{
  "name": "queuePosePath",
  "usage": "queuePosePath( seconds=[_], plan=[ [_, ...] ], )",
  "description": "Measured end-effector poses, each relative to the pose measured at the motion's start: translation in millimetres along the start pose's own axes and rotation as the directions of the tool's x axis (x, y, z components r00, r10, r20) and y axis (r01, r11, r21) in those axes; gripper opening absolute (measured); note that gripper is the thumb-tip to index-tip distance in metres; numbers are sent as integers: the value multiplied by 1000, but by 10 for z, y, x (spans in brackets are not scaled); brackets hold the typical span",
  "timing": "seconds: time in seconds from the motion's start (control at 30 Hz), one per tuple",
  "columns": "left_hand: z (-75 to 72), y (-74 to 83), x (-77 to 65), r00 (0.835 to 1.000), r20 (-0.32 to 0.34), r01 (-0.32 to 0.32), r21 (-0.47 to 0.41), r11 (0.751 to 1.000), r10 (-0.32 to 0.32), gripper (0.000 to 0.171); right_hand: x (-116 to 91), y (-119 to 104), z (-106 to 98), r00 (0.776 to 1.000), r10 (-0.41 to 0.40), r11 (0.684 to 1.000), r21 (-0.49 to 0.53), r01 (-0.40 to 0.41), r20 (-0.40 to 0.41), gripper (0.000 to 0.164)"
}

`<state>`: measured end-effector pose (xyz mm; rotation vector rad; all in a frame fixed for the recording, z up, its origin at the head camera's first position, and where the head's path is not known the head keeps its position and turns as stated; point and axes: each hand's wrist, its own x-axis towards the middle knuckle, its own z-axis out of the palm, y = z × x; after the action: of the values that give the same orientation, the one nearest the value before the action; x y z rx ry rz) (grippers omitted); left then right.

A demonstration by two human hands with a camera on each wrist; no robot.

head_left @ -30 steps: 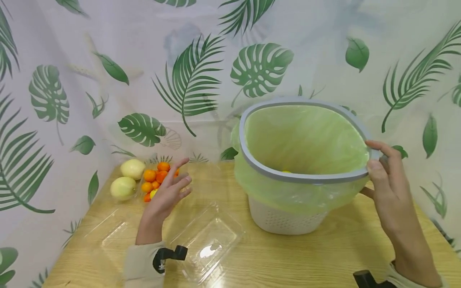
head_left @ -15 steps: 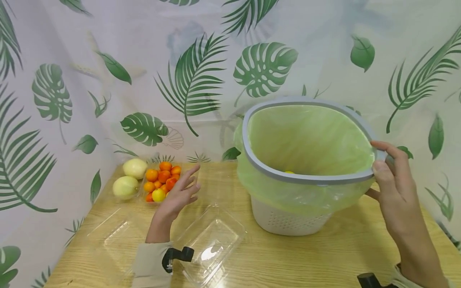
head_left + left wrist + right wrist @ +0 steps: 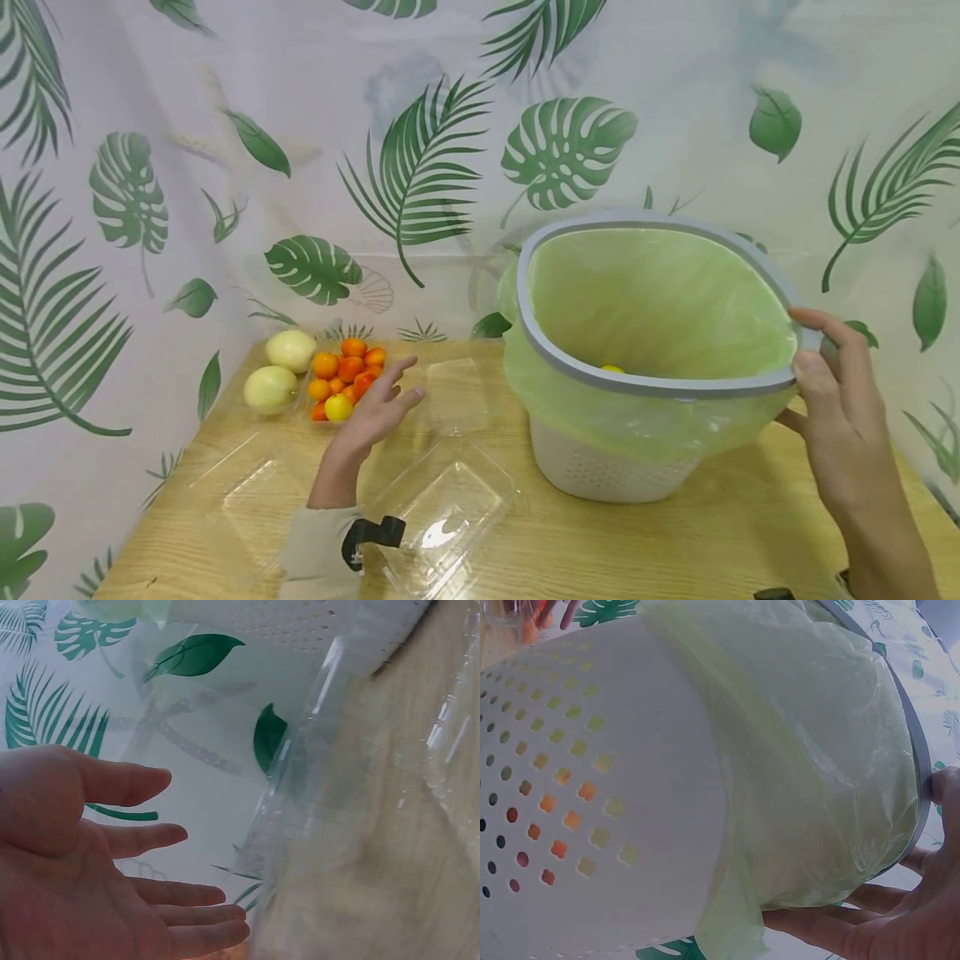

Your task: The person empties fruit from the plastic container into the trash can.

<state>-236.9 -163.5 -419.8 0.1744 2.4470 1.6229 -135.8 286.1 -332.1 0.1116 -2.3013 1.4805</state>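
My right hand (image 3: 847, 400) grips the grey rim (image 3: 660, 387) of a white waste basket (image 3: 611, 471), thumb on the near side. A pale green bag (image 3: 600, 408) lines the basket and hangs over its outside. Something yellow (image 3: 612, 368) peeks up inside it. In the right wrist view, orange and red show through the holes of the basket wall (image 3: 667, 735). My left hand (image 3: 371, 421) holds nothing; its fingers are spread beside a clear box of small orange fruits (image 3: 351, 368) with one yellow fruit (image 3: 339, 407). In the left wrist view the left palm (image 3: 67, 892) shows bare.
Two pale yellow-green melons (image 3: 271, 389) sit at the back left. Clear plastic trays (image 3: 450, 500) lie on the wooden table (image 3: 585, 550), one in front of the basket and another clear tray (image 3: 456, 392) behind it. A leaf-print sheet (image 3: 450, 317) hangs along the back.
My left hand has drawn right, off the orange fruits, uncovering more of them and the yellow one. The right hand keeps its hold on the rim. The head view has shifted a little.
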Motion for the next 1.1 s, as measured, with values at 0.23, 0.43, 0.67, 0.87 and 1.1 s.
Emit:
queuePosePath(
  seconds=[0.23, 0.43, 0.67, 0.87, 1.1],
  plan=[
    [-209, 90, -104, 989, -115, -83, 103, 991, 95, 46, -6, 34, -22, 1000, 4, 999, 40, -4, 6, 50],
    [-487, 47, -226, 960, -263, -43, 193, 980, 94, 38, 1, 56, -18, 1000, -15, 998, 56, 14, 10, 50],
    [-737, -130, -345, 929, -367, 145, 246, 958, -46, 43, -10, 52, -5, 999, -34, 996, 86, 33, 7, 50],
    [-835, -251, -360, 925, -357, 236, 271, 933, -130, 47, -6, 11, 24, 999, -43, 996, 75, 43, 1, 49],
    [-824, -295, -323, 923, -373, 224, 334, 916, -90, 45, -5, 14, 28, 999, -42, 993, 109, 43, -14, 49]
  ],
)
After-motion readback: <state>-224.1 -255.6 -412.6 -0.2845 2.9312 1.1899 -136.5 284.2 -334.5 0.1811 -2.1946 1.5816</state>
